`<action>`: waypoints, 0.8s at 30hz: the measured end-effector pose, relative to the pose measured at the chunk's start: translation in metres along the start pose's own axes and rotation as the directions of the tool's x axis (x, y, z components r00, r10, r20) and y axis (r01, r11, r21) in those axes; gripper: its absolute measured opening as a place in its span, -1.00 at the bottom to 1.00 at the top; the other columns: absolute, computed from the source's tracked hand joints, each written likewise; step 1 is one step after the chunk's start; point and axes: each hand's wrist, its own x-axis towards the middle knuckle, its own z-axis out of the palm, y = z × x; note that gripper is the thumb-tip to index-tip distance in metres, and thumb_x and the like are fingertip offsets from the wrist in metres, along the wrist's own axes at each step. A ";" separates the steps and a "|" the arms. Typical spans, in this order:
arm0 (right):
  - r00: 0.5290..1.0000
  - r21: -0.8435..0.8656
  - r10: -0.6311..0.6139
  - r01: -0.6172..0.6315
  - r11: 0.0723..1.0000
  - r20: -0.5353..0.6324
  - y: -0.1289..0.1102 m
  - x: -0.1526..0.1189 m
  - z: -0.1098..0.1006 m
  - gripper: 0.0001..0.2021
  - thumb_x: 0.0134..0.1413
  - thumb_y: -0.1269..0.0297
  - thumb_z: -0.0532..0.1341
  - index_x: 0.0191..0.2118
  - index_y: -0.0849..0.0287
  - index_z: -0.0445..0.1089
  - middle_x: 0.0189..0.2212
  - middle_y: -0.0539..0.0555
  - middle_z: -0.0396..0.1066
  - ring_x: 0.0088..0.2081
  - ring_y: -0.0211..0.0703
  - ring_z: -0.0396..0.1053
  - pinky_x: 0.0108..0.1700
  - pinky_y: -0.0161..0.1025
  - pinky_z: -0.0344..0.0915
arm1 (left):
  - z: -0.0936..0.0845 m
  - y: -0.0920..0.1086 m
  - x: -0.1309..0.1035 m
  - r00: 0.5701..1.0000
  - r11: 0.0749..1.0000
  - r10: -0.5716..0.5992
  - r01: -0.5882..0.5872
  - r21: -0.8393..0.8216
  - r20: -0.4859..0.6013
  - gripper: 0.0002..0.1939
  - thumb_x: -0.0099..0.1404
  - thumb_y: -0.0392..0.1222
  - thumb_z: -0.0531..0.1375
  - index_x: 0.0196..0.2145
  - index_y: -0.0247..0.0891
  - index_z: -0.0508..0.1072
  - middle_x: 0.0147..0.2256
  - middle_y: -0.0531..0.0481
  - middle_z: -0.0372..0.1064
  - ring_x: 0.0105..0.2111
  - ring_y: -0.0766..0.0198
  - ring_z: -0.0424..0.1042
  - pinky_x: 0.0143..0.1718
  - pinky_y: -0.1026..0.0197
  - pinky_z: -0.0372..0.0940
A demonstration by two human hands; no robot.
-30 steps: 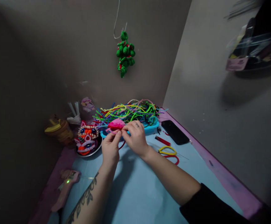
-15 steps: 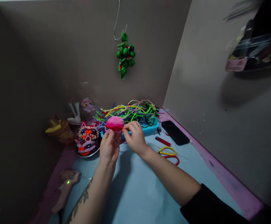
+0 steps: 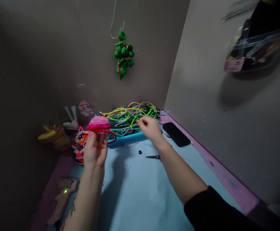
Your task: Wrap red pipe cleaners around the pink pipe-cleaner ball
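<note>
In my left hand (image 3: 96, 150) is a pink-and-red pipe-cleaner piece (image 3: 99, 123), rounded and fuzzy, gripped from below by the fingers. A red pipe cleaner (image 3: 114, 137) curves out from its right side. My right hand (image 3: 151, 130) hovers apart from it, in front of the blue tray (image 3: 127, 139) of loose, many-coloured pipe cleaners (image 3: 132, 115). Its fingers are curled into a pinch, and whatever they may hold is too small to make out. Under the right forearm lie scissors (image 3: 153, 157), their handles hidden.
A pink glue gun (image 3: 64, 199) with a green light lies at left. Pipe-cleaner faces (image 3: 81, 138) sit in a dish behind my left hand. A black phone (image 3: 176, 134) lies at right, a small black bead (image 3: 140, 152) mid-table. A green ornament (image 3: 124, 54) hangs above.
My hands have drawn apart: the left went leftward with the pink piece, the right moved rightward off it. A red strand now shows looping from the piece. The view has shifted slightly.
</note>
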 end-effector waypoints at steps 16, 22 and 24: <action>0.579 -0.655 0.815 -0.611 0.444 0.012 0.185 -0.012 -0.046 0.12 -0.53 -0.04 0.43 0.19 0.46 0.02 0.13 0.58 0.09 0.18 0.32 0.11 0.12 0.04 0.15 | 0.008 0.007 -0.007 0.999 0.999 -0.039 0.039 -0.034 0.003 -0.85 0.29 -0.23 0.13 -0.42 -0.20 0.45 -0.54 0.13 0.50 -0.50 0.41 0.49 -0.23 0.30 0.40; 0.619 -0.635 0.785 -0.604 0.481 0.006 0.194 -0.013 -0.048 0.02 -0.50 -0.05 0.42 0.13 0.45 0.14 0.10 0.51 0.17 0.13 0.24 0.21 0.12 -0.10 0.18 | 0.006 0.006 -0.004 0.999 0.998 -0.050 0.050 -0.038 -0.014 -0.82 0.29 -0.27 0.10 -0.43 -0.20 0.46 -0.51 0.12 0.51 -0.49 0.40 0.48 -0.21 0.28 0.39; 0.631 -0.628 0.776 -0.603 0.491 0.000 0.195 -0.016 -0.047 -0.03 -0.47 -0.06 0.41 0.10 0.43 0.18 0.10 0.50 0.17 0.11 0.24 0.23 0.11 -0.09 0.19 | 0.006 0.005 -0.004 0.998 0.998 -0.058 0.057 -0.038 -0.021 -0.82 0.28 -0.29 0.10 -0.43 -0.19 0.46 -0.51 0.12 0.51 -0.50 0.41 0.48 -0.21 0.28 0.39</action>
